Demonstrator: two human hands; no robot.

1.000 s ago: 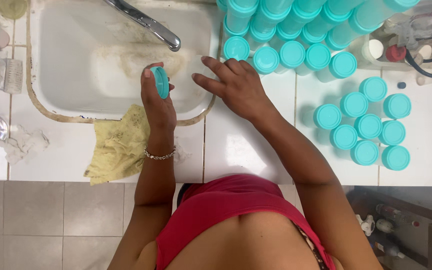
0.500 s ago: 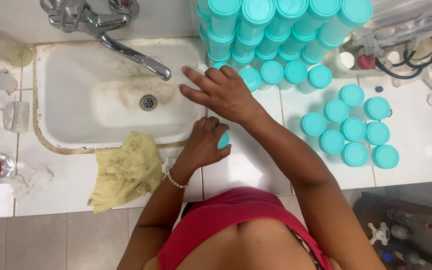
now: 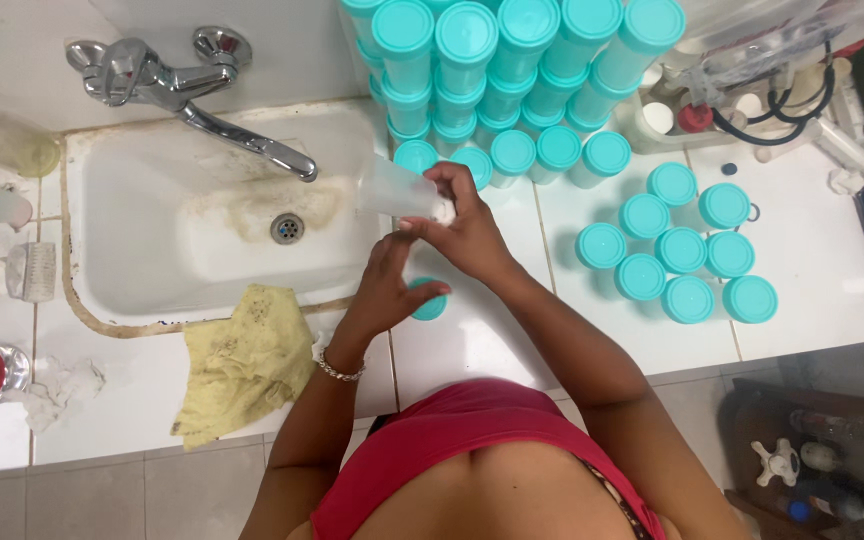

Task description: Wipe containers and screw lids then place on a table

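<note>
Clear plastic cup-shaped container point(image 3: 397, 188), tilted with its open mouth toward the white ceramic sink point(image 3: 152, 250), sits pinched at its base by the right hand point(image 3: 457, 225), whose fingers are curled closed around it, just above the sink's right rim. Going from the big things down: the white tiled tabletop point(image 3: 812, 270) carries a tall stacked bank of teal-lidded jars point(image 3: 497, 60) right behind the hands, touching or nearly touching the right hand's knuckles, so a careless swing of the elbow or wrist could, I judge, topple the stack into the sink or across the tiles. A smaller cluster of teal-lidded jars point(image 3: 677, 255) stands well apart to the right and looks safer. The chrome tap spout point(image 3: 242, 140) reaches close to the container's mouth; knocking against it could jar the grip. A crumpled yellow cloth point(image 3: 242, 365) hangs over the front rim of the sink, near the left forearm, and could be dragged off. The left hand point(image 3: 387, 290) is closed loosely over a round teal lid point(image 3: 430, 303), pressing it near the tabletop; only part of the lid shows, and if the surfaces are wet, which I cannot tell, it could slip free.
</note>
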